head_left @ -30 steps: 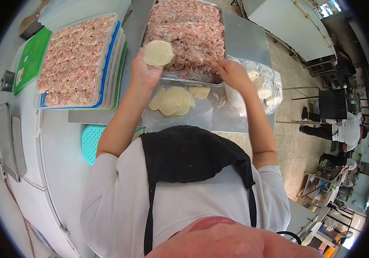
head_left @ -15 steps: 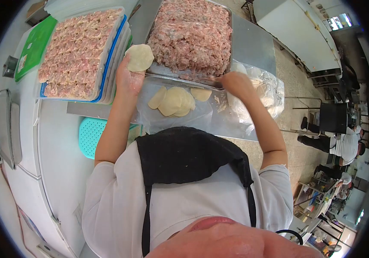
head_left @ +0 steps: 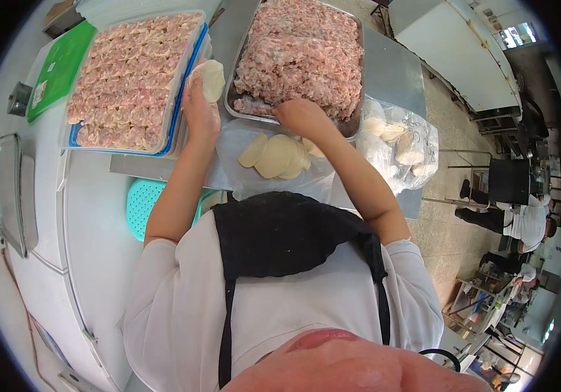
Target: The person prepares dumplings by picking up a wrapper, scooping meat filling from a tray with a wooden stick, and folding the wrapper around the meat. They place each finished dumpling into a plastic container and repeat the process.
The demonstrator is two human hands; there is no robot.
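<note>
My left hand [head_left: 201, 116] holds a round, pale dough wrapper [head_left: 210, 81] up beside the filled container, its thumb over the wrapper. My right hand [head_left: 304, 119] is closed at the near edge of a metal tray [head_left: 229, 99] heaped with pinkish minced meat [head_left: 300, 55]. Whatever its fingers grip is hidden; a small strip of meat lies just left of them. Below the tray, several more wrappers [head_left: 274, 157] overlap on a clear plastic sheet [head_left: 316, 181], partly covered by my right forearm.
Left of me, rows of meat-topped dumplings [head_left: 133, 78] fill a stacked plastic container, with a green lid [head_left: 61, 72] beside it. A plastic bag [head_left: 411, 147] of pale pieces lies at right. Below the table edge shows a turquoise basket [head_left: 143, 208]. Other people [head_left: 522, 222] stand far right.
My right hand has moved left along the tray's near edge, from its right corner to about the middle. The wrapper in my left hand has tilted and shifted slightly up and left.
</note>
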